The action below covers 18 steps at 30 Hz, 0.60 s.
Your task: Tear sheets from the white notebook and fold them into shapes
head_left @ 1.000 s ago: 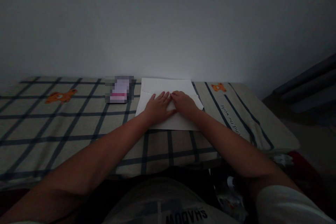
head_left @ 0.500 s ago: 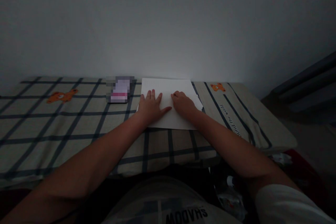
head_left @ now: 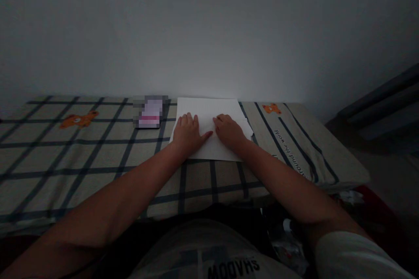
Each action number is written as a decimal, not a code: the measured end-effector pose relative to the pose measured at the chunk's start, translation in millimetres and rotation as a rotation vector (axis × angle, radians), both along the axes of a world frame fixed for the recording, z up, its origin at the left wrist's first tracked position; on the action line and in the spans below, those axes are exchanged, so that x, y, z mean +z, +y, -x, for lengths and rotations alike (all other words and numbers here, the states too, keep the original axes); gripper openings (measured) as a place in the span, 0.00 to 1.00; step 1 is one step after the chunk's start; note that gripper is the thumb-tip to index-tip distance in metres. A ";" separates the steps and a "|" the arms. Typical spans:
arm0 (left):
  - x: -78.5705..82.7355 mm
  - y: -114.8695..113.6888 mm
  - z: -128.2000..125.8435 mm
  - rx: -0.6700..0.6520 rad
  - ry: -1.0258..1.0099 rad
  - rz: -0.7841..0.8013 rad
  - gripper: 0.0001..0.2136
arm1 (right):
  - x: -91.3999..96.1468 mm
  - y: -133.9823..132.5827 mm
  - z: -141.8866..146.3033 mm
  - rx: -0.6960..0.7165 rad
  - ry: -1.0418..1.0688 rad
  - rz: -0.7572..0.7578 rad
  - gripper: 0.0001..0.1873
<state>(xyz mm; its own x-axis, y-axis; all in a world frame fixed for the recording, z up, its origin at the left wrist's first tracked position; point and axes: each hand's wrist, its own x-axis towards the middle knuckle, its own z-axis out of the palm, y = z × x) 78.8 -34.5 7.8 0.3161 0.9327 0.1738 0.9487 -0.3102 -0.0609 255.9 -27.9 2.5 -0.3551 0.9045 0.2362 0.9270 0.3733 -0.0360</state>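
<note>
White paper [head_left: 207, 107] lies on the checked tablecloth near the wall, and its right edge looks uneven. My left hand [head_left: 187, 133] rests flat on the left part of the paper, fingers stretched forward and thumb pointing right. Just right of that thumb, my right hand [head_left: 229, 130] is closed, its curled fingers down on the paper. Whatever those fingers may pinch is hidden or too small to make out. The two hands are apart, with a strip of paper showing between them.
A blurred-out phone-like device [head_left: 150, 112] lies left of the paper. The tablecloth [head_left: 98, 152] has orange bear prints and lettering. A pale wall [head_left: 209, 30] rises behind the table. Below the table's front edge at right are a clear plastic item [head_left: 290, 244] and something red [head_left: 376, 209].
My left fingers have drawn closer together on the paper. My right forearm has dipped slightly, showing more of the cloth's lettering. The paper stays in place.
</note>
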 end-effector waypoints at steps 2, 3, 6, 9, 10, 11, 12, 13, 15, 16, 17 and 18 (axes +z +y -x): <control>-0.5 2.4 0.3 0.006 0.025 0.023 0.44 | -1.0 0.1 -0.8 0.013 0.022 -0.018 0.20; -0.9 3.8 1.0 -0.001 0.032 0.033 0.45 | -1.9 0.3 -1.3 0.028 0.032 -0.029 0.20; -1.4 6.6 4.0 -0.016 0.039 0.056 0.46 | -5.7 1.0 -2.9 0.094 0.057 -0.042 0.21; 0.7 6.7 6.2 -0.017 0.031 0.073 0.45 | -9.7 1.6 -3.7 0.114 0.074 -0.036 0.22; 1.8 6.5 6.5 -0.017 0.028 0.071 0.45 | -10.7 1.8 -3.7 0.113 0.076 -0.035 0.22; 3.1 6.6 6.8 -0.018 0.024 0.063 0.45 | -11.4 2.0 -3.5 0.113 0.076 -0.033 0.22; 4.4 6.7 7.1 -0.023 0.020 0.050 0.44 | -11.7 2.4 -3.0 0.117 0.072 -0.028 0.22; 5.5 7.1 7.4 -0.029 0.014 0.034 0.44 | -11.6 3.0 -2.1 0.124 0.064 -0.019 0.23; 7.0 8.3 8.3 -0.045 0.001 0.004 0.42 | -10.1 5.2 1.3 0.142 0.036 0.012 0.25; 7.3 8.9 8.9 -0.054 -0.003 -0.006 0.41 | -8.8 6.7 3.8 0.149 0.020 0.034 0.26; 7.4 9.3 9.5 -0.063 -0.004 -0.013 0.40 | -7.3 8.6 6.8 0.157 0.005 0.056 0.27; 7.3 9.7 10.1 -0.070 -0.003 -0.019 0.39 | -5.7 10.7 10.1 0.160 -0.006 0.079 0.28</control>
